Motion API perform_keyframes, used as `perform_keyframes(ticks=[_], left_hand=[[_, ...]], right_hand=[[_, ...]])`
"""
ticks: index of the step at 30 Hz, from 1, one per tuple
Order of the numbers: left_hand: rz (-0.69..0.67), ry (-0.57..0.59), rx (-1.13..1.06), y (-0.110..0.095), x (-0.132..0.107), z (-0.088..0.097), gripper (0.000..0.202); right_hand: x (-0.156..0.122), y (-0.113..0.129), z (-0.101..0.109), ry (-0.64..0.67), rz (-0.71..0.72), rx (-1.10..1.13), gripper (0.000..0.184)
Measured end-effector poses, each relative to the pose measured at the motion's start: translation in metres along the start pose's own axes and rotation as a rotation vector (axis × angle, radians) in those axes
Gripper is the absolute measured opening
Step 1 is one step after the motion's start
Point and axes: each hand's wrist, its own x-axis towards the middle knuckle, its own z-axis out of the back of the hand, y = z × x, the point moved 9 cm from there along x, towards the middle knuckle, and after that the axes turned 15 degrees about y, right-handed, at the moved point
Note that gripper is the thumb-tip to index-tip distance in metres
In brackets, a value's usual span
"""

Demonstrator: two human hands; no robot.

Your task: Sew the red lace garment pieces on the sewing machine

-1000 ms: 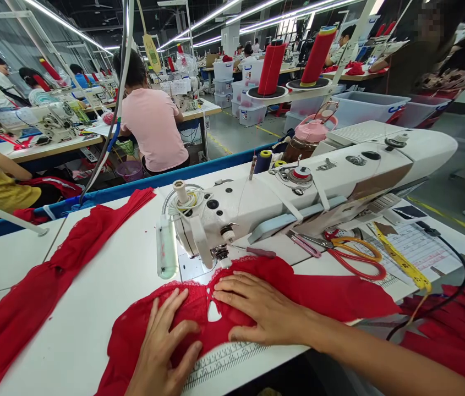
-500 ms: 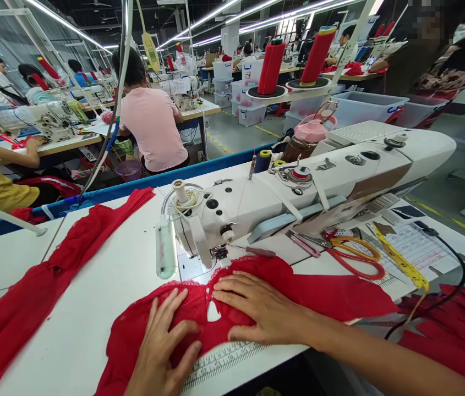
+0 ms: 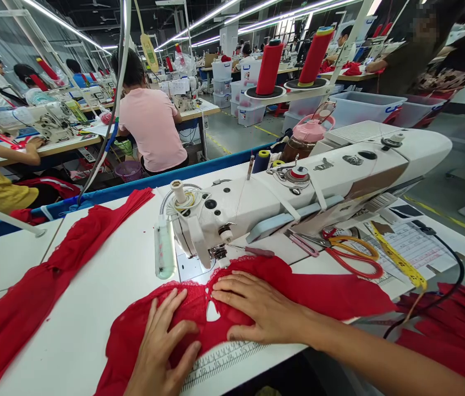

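i watch left hand (image 3: 166, 333) and right hand (image 3: 252, 305) unmoved, flat and apart on the red garment (image 3: 213, 333); far pink-lidded jar (image 3: 298, 147) looks brown inside.

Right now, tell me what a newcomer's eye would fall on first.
The red garment likely draws the eye first, front center, with the left hand and right hand spread on it beside the white sewing machine. Two red thread cones stand raised behind the machine.
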Motion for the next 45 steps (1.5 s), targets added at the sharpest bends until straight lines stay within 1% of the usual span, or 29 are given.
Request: perform_keyframes(ticks=[7, 13, 17, 21, 28, 45], left_hand=[[-0.022, 0.005, 0.031, 0.0018, -0.0004, 0.0012, 0.015], [-0.053, 0.050, 0.086, 0.0025, -0.0005, -0.0032, 0.017], [-0.024, 0.021, 0.051, 0.0038, -0.0008, -0.0023, 0.015], [-0.030, 0.028, 0.035, 0.0013, -0.0004, -0.0036, 0.014], [0.000, -0.007, -0.003, 0.0011, -0.0004, -0.0006, 0.013], [-0.014, -0.001, 0.012, 0.0028, -0.0010, -0.0010, 0.015]], right_hand=[[0.0001, -0.0004, -0.0001, 0.004, 0.001, 0.009, 0.067], [-0.0003, -0.0007, -0.0002, 0.006, 0.000, 0.008, 0.067], [-0.0003, -0.0002, -0.0003, 0.008, 0.003, 0.011, 0.067], [-0.0003, -0.0004, -0.0010, 0.013, -0.004, 0.005, 0.067], [-0.0003, -0.0008, -0.0010, 0.001, 0.009, 0.003, 0.066], [-0.0002, -0.0002, 0.0000, -0.001, 0.008, 0.000, 0.066]])
